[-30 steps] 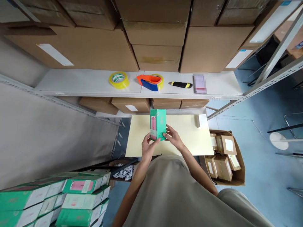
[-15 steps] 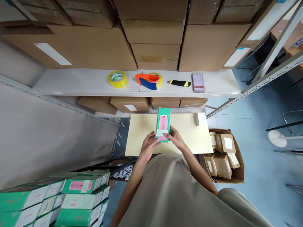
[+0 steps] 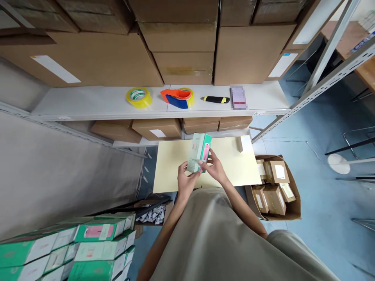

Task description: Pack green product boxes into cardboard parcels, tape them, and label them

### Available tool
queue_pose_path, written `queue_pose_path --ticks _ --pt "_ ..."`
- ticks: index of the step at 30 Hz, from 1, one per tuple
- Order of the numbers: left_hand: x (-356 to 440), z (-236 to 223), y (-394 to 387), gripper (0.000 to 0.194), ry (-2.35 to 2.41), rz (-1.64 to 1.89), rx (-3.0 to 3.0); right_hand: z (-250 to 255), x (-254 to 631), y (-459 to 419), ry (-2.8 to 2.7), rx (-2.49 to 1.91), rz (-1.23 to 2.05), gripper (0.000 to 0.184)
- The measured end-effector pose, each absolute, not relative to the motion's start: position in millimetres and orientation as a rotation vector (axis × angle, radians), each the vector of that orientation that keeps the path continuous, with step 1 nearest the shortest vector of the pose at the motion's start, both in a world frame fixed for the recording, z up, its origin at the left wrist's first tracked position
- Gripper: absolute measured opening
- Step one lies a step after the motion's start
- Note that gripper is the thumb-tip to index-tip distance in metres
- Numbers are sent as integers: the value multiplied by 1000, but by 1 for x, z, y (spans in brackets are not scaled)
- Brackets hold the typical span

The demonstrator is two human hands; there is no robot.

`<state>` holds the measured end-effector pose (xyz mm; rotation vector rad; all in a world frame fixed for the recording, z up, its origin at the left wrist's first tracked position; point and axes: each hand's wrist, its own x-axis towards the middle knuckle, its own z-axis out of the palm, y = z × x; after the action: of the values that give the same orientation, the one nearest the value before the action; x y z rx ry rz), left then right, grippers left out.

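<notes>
I've got my left hand [image 3: 186, 184] and right hand [image 3: 216, 169], fingers gripping the box [image 3: 198, 151] above the counter [image 3: 171, 166]; right of the counter, a big carton [image 3: 295, 205] holds parcels [image 3: 275, 201]; near its left corner, crumpled paper [image 3: 156, 214] fills a small carton [image 3: 168, 211].

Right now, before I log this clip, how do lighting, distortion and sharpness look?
Head view: apparent wide-angle stretch, with the metal rail slanting steeply at right; head view: soft light, the grey wall darkening toward the floor; head view: pixelation masks the lilac item, and fine print on the held box is too small to read.
</notes>
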<state>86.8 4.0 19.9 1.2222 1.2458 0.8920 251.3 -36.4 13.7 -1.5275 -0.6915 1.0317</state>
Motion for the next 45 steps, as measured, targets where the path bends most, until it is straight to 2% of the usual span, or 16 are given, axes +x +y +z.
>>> queue_pose_path --ticks 3,6,11,17,19,24,26,29,33,36,40,42,45 --pt "87 25 -8 75 1161 925 1308 14 250 -37 -671 -1510 988 111" --pt "79 28 -8 68 1057 828 1096 15 257 -39 -684 -1379 1016 100" --pt "61 23 1 76 915 602 696 20 266 -45 -731 -1252 1124 91" --pt "63 19 -4 71 947 661 722 26 267 -40 -822 -1218 1205 79" --pt "68 18 -4 70 993 724 771 26 268 -35 -830 -1264 1190 85" --pt "79 15 -7 74 1278 947 1046 20 262 -23 -731 -1409 1090 125" --pt "81 18 -12 75 1322 1008 1212 17 258 -20 -707 -1415 1061 130" --pt "81 25 -17 74 1249 997 1365 13 260 -20 -663 -1402 1039 124" --pt "73 30 -11 65 1121 857 1025 12 269 -29 -655 -1338 1056 109" --pt "66 28 -5 75 1010 761 763 14 272 -36 -654 -1318 1067 102" --pt "65 22 -4 81 1049 803 773 12 269 -36 -681 -1292 1102 94" --pt "67 18 -5 83 1126 878 866 10 268 -33 -671 -1323 1092 101" --pt "72 13 -9 86 1252 979 1018 9 263 -26 -634 -1415 1046 121"
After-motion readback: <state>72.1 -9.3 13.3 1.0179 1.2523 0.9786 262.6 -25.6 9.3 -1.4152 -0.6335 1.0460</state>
